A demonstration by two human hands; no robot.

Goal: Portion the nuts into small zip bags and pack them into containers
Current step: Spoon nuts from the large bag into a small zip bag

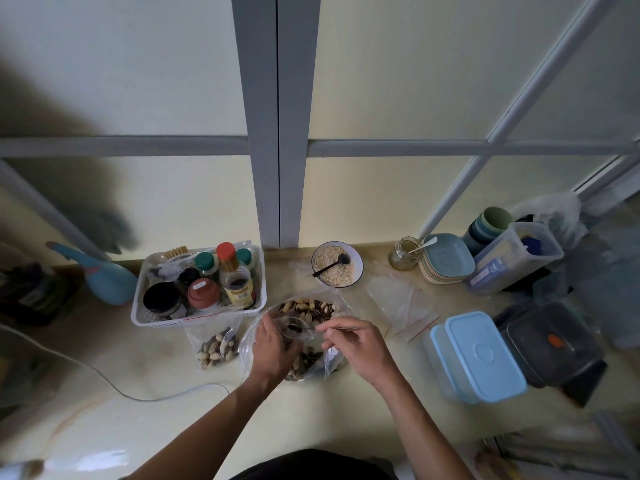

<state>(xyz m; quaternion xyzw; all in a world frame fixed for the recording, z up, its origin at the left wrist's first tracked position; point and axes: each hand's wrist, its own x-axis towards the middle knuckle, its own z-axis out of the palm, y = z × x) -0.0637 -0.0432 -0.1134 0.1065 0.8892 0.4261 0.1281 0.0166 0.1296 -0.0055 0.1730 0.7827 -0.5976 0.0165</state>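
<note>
While the left hand point(273, 344) gripped the mouth of a small clear zip bag point(294, 329) over the large clear bag of mixed nuts point(304, 308) on the worktop point(156, 368), the right hand point(356, 342) pinched its other edge. Filling was in hand; sealing would likely follow. One filled small bag point(218, 346) lay beside the white basket point(197, 317); the blue-lidded plastic containers point(481, 355) stood shut, well apart.

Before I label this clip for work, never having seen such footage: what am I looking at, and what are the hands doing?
One picture, from a wide-angle camera on a person's head, looking down at a pale counter. The left hand holds open a small clear zip bag over a big clear bag of mixed nuts. The right hand pinches a thin metal utensil at the bag's mouth. A filled nut bag lies left; blue-lidded plastic containers wait right.
</note>
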